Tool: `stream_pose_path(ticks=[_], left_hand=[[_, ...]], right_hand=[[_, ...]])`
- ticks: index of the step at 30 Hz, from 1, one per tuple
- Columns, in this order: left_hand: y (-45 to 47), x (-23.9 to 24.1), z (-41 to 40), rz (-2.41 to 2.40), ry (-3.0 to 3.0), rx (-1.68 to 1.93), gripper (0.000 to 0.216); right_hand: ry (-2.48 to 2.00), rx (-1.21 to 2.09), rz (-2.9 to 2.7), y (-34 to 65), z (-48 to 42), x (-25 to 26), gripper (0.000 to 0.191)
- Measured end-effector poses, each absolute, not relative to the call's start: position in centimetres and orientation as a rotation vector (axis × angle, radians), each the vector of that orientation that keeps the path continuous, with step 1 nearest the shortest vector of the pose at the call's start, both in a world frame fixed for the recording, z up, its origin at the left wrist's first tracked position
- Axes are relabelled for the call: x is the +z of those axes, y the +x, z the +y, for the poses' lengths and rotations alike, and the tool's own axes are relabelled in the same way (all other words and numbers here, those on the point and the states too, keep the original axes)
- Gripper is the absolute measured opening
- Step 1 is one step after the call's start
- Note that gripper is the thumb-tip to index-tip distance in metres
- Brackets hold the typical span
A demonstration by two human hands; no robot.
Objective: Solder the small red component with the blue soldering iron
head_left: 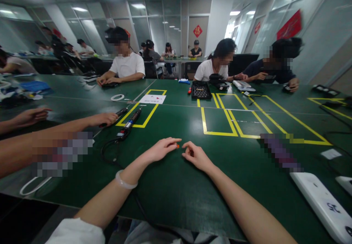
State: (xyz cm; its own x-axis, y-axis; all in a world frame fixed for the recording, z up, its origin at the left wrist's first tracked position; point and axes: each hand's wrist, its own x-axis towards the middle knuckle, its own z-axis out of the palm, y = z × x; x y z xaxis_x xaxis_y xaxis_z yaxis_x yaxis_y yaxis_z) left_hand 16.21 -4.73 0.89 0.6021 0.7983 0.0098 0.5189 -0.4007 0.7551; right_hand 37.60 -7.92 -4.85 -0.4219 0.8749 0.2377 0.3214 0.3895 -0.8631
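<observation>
My left hand (162, 149) rests low over the green table (176, 185), its fingertips pinched on a tiny orange-red piece (178, 146). A pale bangle circles that wrist. My right hand (195, 155) sits just to the right of it, fingers curled together, its fingertips a small gap away from the orange-red piece. Whether anything lies inside the right hand's fingers I cannot make out. A soldering iron (131, 121) with a black cable lies to the upper left of my left hand.
A co-worker's arm and hand (103, 119) reach in from the left beside the iron. Yellow tape outlines (220, 121) mark the table. A black tray (201, 90) sits further back, a white power strip (321, 200) at the right. Several people sit across.
</observation>
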Motion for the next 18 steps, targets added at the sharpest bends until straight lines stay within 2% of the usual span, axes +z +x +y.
stream_pose_path(ticks=[2,7,11,18], left_hand=[[17.3,0.5,-5.1,0.962,1.982,0.436,0.049],[17.8,-0.3,-5.6,0.9,1.831,0.44,0.052],[17.8,-0.3,-6.0,0.915,1.802,0.531,0.043],[18.0,0.3,-6.8,0.952,2.123,0.636,0.026]], right_hand=[[-0.978,1.018,-1.943,37.5,-8.1,-4.7,0.029],[-0.981,0.941,-1.988,37.1,-8.2,-4.7,0.013],[-0.99,1.009,-1.873,37.1,-7.9,-5.0,0.014],[-0.971,1.226,-1.648,37.3,-7.4,-5.0,0.03]])
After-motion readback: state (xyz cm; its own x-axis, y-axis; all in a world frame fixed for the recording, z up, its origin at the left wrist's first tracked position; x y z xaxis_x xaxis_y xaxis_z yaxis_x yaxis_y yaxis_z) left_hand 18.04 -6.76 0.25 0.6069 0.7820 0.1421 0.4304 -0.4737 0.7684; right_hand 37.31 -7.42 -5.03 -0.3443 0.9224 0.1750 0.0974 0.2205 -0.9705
